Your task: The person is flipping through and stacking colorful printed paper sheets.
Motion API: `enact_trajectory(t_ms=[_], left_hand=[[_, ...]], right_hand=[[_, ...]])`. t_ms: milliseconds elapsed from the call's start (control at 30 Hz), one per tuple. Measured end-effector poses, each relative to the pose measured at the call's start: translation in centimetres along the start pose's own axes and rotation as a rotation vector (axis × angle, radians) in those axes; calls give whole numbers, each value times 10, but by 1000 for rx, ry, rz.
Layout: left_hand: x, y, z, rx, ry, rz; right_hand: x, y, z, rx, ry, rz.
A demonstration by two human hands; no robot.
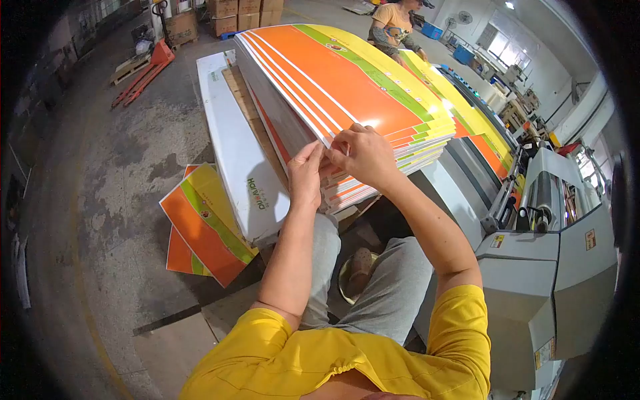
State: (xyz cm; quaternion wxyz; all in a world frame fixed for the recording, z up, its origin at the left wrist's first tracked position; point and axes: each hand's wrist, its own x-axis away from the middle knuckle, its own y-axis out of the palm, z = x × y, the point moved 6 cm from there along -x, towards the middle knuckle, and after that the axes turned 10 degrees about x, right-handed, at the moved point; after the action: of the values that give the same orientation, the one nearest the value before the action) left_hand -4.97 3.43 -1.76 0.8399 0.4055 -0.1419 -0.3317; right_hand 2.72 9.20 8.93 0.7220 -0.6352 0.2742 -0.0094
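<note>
A tall stack of large printed sheets (347, 87), orange, green and yellow with white borders, lies in front of me, its near edges fanned in steps. My left hand (307, 175) is at the stack's near left corner, thumb and fingers pinched on the sheet edges. Just to its right, my right hand (365, 155) curls over the same corner, fingers closed on the edges of the top sheets. Both hands nearly touch. How many sheets lie between the fingers is hidden.
A white board (230, 133) lies left of the stack, with loose printed sheets (207, 223) on the floor beside it. At right stands a grey roller machine (520, 267). A co-worker (393, 30) is at the far end. A red pallet jack (150, 70) and cartons (243, 15) stand behind.
</note>
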Motion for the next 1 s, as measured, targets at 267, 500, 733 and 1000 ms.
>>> enact_trajectory(t_ms=[267,500,733,1000], left_hand=[[2,3,3,-3,10,39],[3,8,12,-198,181,22],[0,9,7,-156,57,-12],[1,6,7,-125,93,-14]], right_hand=[[-11,4,13,-188,143,-44],[-5,1,11,-119,144,33],[-5,20,23,-452,193,-113],[7,-3,1,141,-215,364]])
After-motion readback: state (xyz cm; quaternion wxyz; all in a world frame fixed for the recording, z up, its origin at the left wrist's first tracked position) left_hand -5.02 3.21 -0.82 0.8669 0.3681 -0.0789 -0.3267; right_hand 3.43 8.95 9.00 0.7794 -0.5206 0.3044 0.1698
